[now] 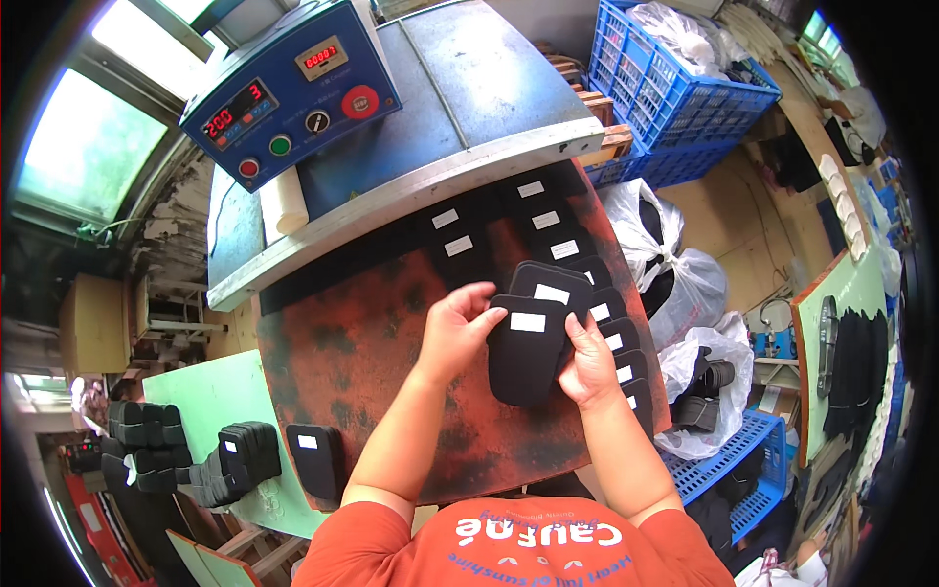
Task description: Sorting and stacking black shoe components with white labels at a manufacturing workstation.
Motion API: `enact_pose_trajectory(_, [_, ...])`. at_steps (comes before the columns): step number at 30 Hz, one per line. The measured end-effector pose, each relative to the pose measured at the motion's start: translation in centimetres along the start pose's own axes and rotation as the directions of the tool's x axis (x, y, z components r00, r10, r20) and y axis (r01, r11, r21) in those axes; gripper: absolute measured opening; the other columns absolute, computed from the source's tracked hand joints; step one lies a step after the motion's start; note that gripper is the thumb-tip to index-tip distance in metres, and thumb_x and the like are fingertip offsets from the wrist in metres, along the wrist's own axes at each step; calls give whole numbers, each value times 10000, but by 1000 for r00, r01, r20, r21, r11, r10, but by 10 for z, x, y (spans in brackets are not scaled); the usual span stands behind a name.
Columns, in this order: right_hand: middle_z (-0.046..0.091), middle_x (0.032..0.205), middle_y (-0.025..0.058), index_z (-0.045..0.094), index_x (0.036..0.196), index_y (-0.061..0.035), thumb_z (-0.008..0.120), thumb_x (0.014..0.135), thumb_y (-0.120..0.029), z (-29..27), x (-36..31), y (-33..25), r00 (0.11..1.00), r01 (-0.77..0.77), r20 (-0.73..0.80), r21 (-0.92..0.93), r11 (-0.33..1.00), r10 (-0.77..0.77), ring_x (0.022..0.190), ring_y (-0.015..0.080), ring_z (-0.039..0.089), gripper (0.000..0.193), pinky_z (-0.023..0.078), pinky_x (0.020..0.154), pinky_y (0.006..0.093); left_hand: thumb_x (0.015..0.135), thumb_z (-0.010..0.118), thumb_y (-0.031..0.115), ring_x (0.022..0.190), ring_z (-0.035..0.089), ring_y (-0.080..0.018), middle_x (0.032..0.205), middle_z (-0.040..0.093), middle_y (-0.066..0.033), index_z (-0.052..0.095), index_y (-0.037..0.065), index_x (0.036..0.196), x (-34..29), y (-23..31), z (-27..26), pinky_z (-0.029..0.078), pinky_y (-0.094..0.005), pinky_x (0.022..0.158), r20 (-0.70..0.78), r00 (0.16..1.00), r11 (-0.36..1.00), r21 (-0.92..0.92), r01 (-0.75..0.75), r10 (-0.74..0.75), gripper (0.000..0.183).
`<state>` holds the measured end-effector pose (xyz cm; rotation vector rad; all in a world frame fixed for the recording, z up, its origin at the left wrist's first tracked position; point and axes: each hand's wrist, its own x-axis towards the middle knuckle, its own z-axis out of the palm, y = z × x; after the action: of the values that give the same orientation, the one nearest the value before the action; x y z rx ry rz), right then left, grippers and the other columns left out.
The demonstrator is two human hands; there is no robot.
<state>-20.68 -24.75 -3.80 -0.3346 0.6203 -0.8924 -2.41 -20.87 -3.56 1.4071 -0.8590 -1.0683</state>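
Two overlapping flat black pads with rounded corners and white labels are in front of me. The nearer black pad [528, 364] covers much of the farther pad [556, 277]. My left hand [455, 331] pinches the near pad's upper left corner between thumb and fingers. On the other side, my right hand [589, 367] is closed on the pads' right edges, thumb on top; its fingers are partly hidden. Beneath lies a worn red-brown board [391, 382]. A column of overlapping labelled pads [611, 326] runs along its right side, and other labelled pads [452, 233] lie farther back.
A blue control box [293, 88] with lit displays and buttons stands beyond the board, beside a metal machine top [469, 68]. One labelled pad [315, 460] lies at the board's left corner. Pad stacks [235, 460] stand left. Plastic bags [690, 293] and a blue crate [675, 98] are right.
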Motion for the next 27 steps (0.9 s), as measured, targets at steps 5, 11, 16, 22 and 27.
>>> enact_pose_trajectory(5, [490,1280,104,411,1302,-50,358,968,-363,-10,0,-30,992,8,127,151,988,-27,1179,238,467,461,356,1010,398,805,649,66,654,551,-70,820,633,-38,608,-33,1001,13,-13,-24,441,-208,553,-397,915,991,-129,23,-73,223])
enact_pose_trajectory(11, [522,1234,57,436,1294,-109,456,942,-169,-11,-5,-23,999,9,31,74,997,-11,1152,216,488,358,387,986,375,798,670,92,646,533,-71,809,625,-15,616,-13,1045,26,-25,-29,444,-219,575,-409,802,779,617,-110,437,274])
enact_pose_trajectory(16, [537,1192,34,468,1262,-129,514,911,-101,-7,-11,-9,996,-68,-45,59,996,71,1115,186,503,355,408,960,353,820,646,62,682,553,-68,842,638,-31,619,-26,1018,-27,1,11,469,-219,626,-214,977,997,-82,0,-18,219])
enact_pose_trajectory(22, [512,1244,100,425,1284,-46,395,967,-297,-21,-14,-46,996,-41,85,124,991,30,1143,236,496,406,393,981,381,821,640,64,578,523,-64,804,628,-30,618,-27,979,-19,-25,-13,459,-198,534,-435,896,996,-58,72,-90,183])
enact_pose_trajectory(27, [532,1204,78,434,1271,-58,440,943,-124,-13,-21,-23,999,-49,1,36,998,49,1120,212,507,335,405,966,361,818,653,78,729,559,-70,913,612,-55,569,-19,1092,-34,-26,7,469,-202,576,-351,908,951,283,-128,227,302])
